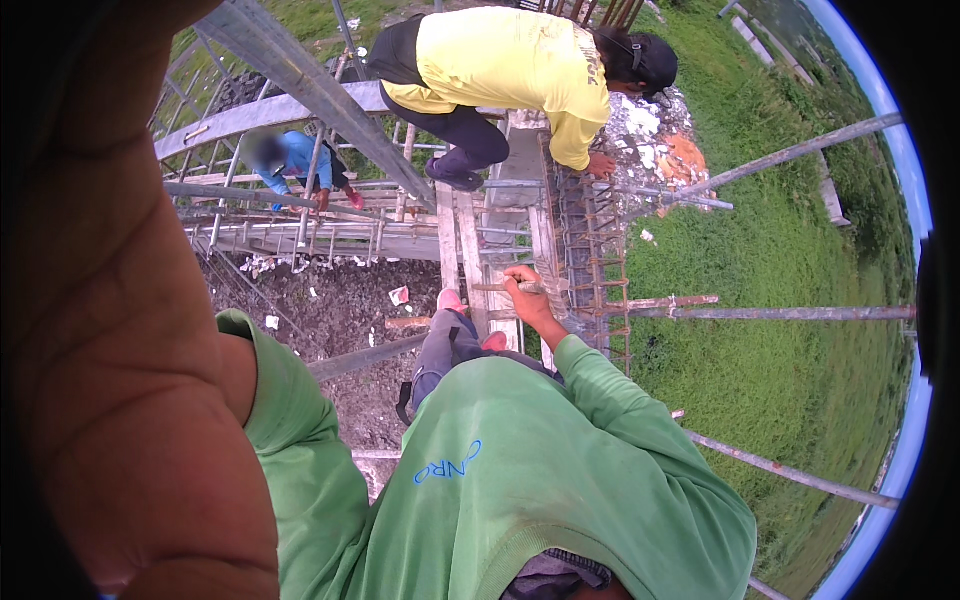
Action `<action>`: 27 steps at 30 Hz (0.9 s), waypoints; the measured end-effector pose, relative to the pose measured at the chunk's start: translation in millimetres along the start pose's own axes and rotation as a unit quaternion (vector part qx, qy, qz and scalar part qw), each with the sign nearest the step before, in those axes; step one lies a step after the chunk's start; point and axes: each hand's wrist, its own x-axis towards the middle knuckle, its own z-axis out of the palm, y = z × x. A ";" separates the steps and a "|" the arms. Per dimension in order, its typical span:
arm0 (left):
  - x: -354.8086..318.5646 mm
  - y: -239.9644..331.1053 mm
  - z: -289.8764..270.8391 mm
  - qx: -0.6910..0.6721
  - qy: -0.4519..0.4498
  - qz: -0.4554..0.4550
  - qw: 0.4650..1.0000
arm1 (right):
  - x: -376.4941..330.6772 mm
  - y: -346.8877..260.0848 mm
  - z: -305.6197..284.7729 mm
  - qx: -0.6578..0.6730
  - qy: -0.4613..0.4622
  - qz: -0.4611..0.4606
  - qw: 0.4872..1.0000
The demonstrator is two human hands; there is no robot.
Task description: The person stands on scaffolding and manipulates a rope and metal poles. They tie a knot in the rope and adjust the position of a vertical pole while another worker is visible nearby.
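Note:
My left hand (pixel 140 380) is raised very close to the camera and fills the left side with its palm. Its fingers run out of sight at the dark upper edge, so their pose is hidden. Ahead of my body, my right hand (pixel 527 292) is closed around a thin brown stick-like handle (pixel 490 287). What tool the handle belongs to, if any, cannot be made out. Below and beside that hand are narrow wooden planks (pixel 470 240), where my feet in pink footwear (pixel 451 300) stand. A rusty rebar cage (pixel 590 240) runs just to the right of the hand.
A person in a yellow shirt (pixel 500 55) bends over the rebar ahead. Lower down at the left, a person in blue (pixel 298 155) is among the scaffolding. Metal pipes (pixel 790 313) stick out to the right over grass (pixel 760 380). Dark soil (pixel 265 300) lies far below.

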 end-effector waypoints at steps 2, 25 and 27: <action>0.1 -0.2 0.1 0.001 -0.001 -0.001 1.000 | -0.1 0.6 -0.1 -0.004 -0.002 0.004 1.000; -2.9 -0.5 -1.3 -0.005 -0.008 0.001 1.000 | -2.2 -5.2 5.3 0.033 -0.010 0.022 0.999; -3.1 0.0 -1.2 -0.005 -0.008 0.001 1.000 | -2.8 -7.1 3.9 0.020 -0.013 0.031 0.999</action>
